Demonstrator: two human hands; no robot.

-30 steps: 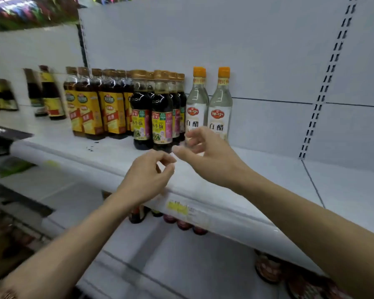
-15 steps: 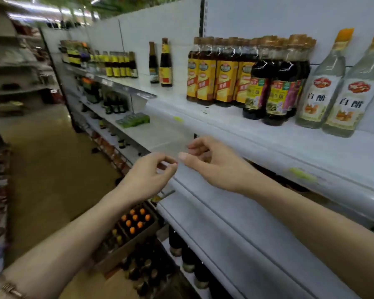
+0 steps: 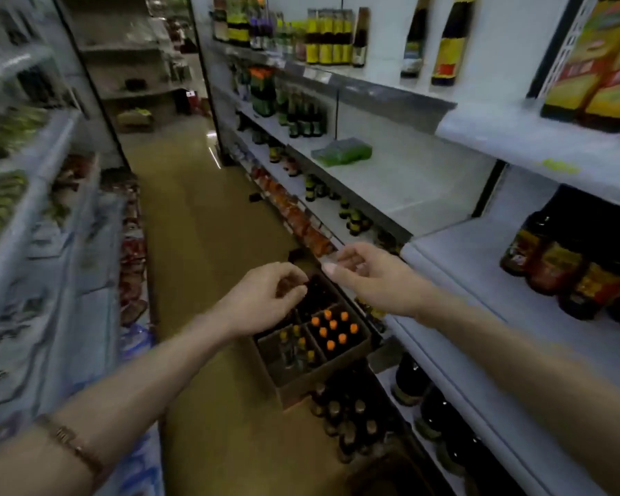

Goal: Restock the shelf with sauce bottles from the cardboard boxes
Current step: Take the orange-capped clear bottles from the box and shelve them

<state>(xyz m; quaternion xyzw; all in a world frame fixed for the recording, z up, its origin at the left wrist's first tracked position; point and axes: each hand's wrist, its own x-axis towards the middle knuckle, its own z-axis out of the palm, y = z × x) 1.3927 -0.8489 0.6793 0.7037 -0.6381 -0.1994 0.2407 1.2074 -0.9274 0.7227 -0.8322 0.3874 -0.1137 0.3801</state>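
A cardboard box (image 3: 303,386) stands on the aisle floor below my hands. It holds orange-capped bottles (image 3: 332,329) and gold-capped bottles (image 3: 298,343). More dark sauce bottles (image 3: 351,424) stand on the floor just in front of it. My left hand (image 3: 265,295) hovers above the box with loosely curled fingers and holds nothing. My right hand (image 3: 369,277) hangs beside it, fingers relaxed and empty. On the right is the white shelf (image 3: 480,266) with dark sauce bottles (image 3: 569,263) on it. The shelf above carries yellow-labelled bottles (image 3: 605,66).
The brown aisle floor (image 3: 201,245) runs away between two shelf rows. Blurred stocked shelving (image 3: 51,209) lines the left side. A green packet (image 3: 342,155) lies on a middle shelf on the right. Dark bottles (image 3: 434,406) fill the bottom shelf.
My view has swung left and down, from the top shelf's bottles to the aisle floor and the box. Both hands kept their pose and stayed empty.
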